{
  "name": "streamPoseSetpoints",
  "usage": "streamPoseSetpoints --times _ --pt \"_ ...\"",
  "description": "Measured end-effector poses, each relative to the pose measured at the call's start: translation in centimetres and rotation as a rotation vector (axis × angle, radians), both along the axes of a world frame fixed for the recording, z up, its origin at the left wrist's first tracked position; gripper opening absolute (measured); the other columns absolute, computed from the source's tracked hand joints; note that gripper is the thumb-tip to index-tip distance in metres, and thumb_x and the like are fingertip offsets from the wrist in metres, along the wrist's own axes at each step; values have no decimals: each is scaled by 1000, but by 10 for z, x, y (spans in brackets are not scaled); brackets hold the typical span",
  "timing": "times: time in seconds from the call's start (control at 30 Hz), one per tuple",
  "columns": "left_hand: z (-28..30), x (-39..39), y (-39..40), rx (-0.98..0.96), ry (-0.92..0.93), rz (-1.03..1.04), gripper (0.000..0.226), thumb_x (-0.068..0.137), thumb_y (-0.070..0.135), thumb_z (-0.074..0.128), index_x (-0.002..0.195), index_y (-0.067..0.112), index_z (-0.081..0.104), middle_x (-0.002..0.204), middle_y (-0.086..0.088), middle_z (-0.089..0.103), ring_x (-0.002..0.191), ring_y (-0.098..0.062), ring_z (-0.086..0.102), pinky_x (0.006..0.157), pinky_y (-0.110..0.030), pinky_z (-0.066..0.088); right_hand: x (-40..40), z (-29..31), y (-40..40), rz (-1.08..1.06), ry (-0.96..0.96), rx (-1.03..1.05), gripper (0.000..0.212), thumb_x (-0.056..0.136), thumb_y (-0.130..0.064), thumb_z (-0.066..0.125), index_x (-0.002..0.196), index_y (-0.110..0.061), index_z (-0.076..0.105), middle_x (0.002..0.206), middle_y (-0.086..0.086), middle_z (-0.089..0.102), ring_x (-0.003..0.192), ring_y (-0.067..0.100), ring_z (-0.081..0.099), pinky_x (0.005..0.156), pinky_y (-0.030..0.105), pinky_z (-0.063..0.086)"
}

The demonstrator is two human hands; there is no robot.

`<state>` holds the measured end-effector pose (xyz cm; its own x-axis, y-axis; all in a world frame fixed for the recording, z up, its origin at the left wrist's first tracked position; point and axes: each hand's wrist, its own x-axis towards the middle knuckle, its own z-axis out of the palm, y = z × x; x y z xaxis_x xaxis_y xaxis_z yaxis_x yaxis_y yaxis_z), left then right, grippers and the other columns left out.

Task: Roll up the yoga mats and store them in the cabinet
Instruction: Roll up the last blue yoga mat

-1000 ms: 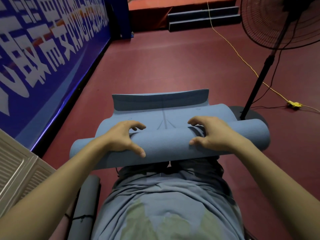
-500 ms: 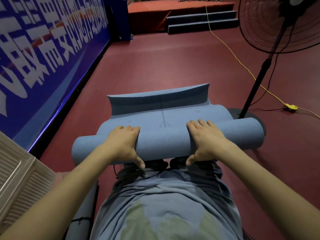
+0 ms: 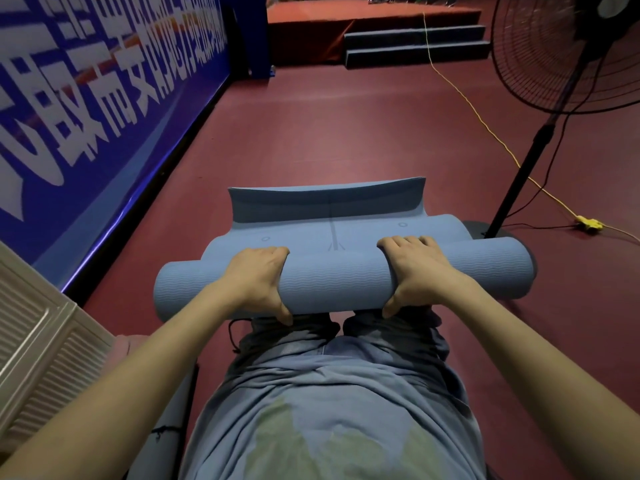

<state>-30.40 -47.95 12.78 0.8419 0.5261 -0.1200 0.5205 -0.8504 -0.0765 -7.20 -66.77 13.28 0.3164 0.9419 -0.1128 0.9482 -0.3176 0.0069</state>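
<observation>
Item: blue mat (image 3: 339,282), mostly rolled, on floor (image 3: 346,133) at viewer's 12 o'clock, left hand (image 3: 258,275) and right hand (image 3: 415,268) each clamped over the roll, thumbs beneath; advice: push evenly toward 12 o'clock, keeping ends flush, short flat tail remaining.

Person is wearing a grey-blue T-shirt (image 3: 332,410) w/ a faded pale-green print showing across the front, fabric bunching in folds at the waist. Dark trousers (image 3: 298,336) are showing below it, a thin dark drawcord hanging at one side. Both forearms are going bare, no sleeves reaching them; left hand (image 3: 258,278) & right hand (image 3: 417,271) are wearing no gloves.
</observation>
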Motion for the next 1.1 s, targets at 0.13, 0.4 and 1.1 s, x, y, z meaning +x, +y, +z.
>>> streamPoseSetpoints --times 0.13,0.4,1.1 --pt "10 3 -2 -19 63 -3 101 32 82 74 113 27 49 100 12 64 91 -19 61 77 -40 55 1 8 -5 -35 104 20 105 42 -62 90 129 -30 42 116 -8 56 108 19 49 100 36 35" --pt "28 -3 -13 -132 162 -25 94 28 84 77 103 32 56 88 12 59 86 -20 59 80 -39 55 2 18 -19 -46 207 -122 104 34 -70 86 123 -38 43 103 -11 51 103 23 48 84 37 45" --pt "19 -6 2 -497 -39 -111 103 42 57 99 130 34 51 125 18 45 117 -4 41 103 -26 38 15 7 -32 94 453 190 87 38 -68 92 107 -37 49 112 -24 50 105 6 53 92 39 49"
